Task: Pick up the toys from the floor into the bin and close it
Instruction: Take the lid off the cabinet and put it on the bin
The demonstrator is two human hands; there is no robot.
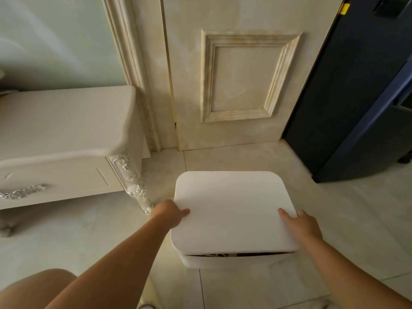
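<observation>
Bin [225, 262] stood on the tiled floor [334, 219] near a cream door [234, 74], its white lid [231, 210] resting on top with a dark gap along the near edge. The left hand [170, 214] gripped the lid's left edge, fingers curled around it; the right hand [301, 225] held the right edge, fingers laid on top. A white cabinet [66, 141] stood at left.

White lid [231, 208] rests tilted on white bin [223, 262], near edge gapped.
</observation>
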